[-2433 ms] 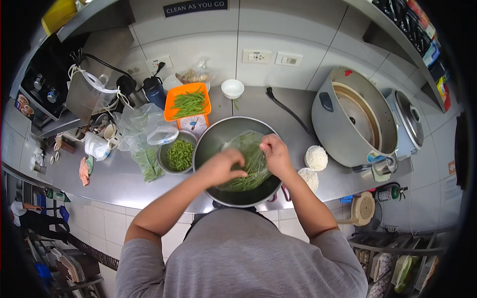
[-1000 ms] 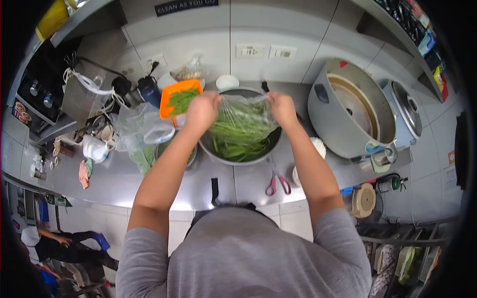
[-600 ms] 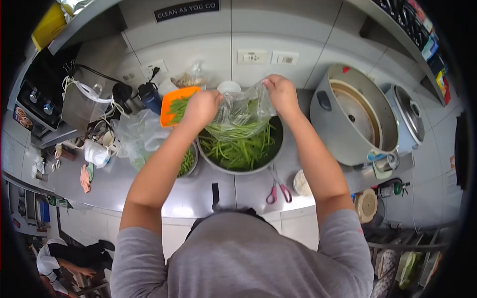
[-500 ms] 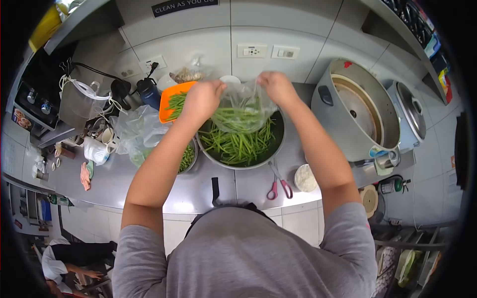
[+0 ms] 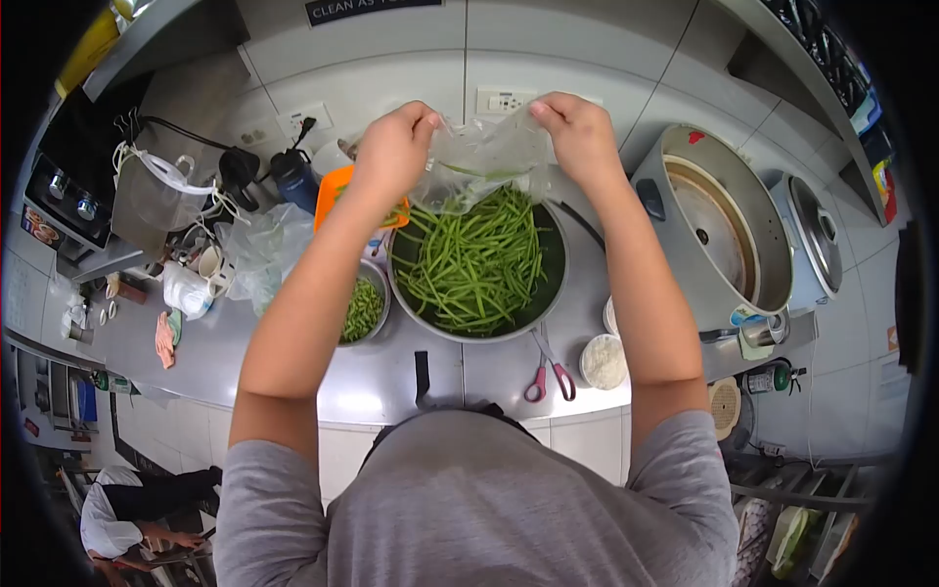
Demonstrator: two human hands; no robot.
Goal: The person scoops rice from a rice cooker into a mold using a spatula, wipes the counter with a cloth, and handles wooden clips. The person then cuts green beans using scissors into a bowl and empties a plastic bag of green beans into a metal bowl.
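A clear plastic bag [image 5: 494,147] is stretched between my two raised hands. My left hand [image 5: 396,147] pinches its left edge, and my right hand [image 5: 579,132] grips the right edge. Only a few green pieces show inside the bag. Directly below sits a large round metal bowl [image 5: 558,293], heaped with green beans [image 5: 474,259]. Behind my left forearm, an orange tray [image 5: 331,186] is partly hidden. A smaller metal bowl of chopped green pieces [image 5: 364,311] stands beside the large one.
Red-handled scissors [image 5: 548,377] and a tub of white contents [image 5: 603,362] lie near the front edge. A big metal pot [image 5: 650,196] stands at right. Plastic bags [image 5: 269,259] and a dark bottle [image 5: 292,176] are at left. Another person [image 5: 117,519] is at lower left.
Both hands have risen and spread slightly, lifting the bag. Most of the beans in the bag have dropped into the large bowl, which looks fuller.
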